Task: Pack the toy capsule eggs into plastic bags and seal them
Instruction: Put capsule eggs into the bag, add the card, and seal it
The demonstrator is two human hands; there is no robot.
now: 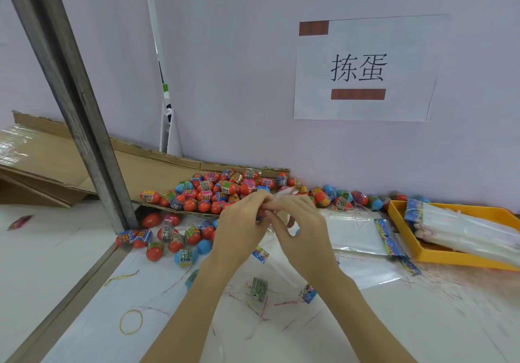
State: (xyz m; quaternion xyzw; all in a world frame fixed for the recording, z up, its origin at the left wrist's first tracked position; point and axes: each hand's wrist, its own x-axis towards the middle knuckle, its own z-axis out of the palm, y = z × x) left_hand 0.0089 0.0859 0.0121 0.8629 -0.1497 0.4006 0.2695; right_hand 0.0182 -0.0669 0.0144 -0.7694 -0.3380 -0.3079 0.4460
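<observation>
White worktable (pixel 365 320) fills the lower frame, littered with thin pink strands; grey metal post (pixel 70 95) crosses the upper left; flattened brown cardboard sheet (pixel 56 160) lies at centre left, its near edge carrying a heap of red, blue and pink plastic capsule eggs (pixel 213 193) that spills onto the table below; orange plastic tray (pixel 450 258) at right holds bundled clear plastic bags (pixel 464 233). At centre frame the left hand (pixel 239 230) and right hand (pixel 304 230) meet, fingers curled, pinching the neck of a small clear bag (pixel 284 192); its contents are hidden behind the fingers. Judged risk: the thin film may slip from the pinch while being sealed, dropping eggs; loose eggs near the table's left edge could roll off; the yellow rubber band (pixel 131 321) lies well apart at lower left.
</observation>
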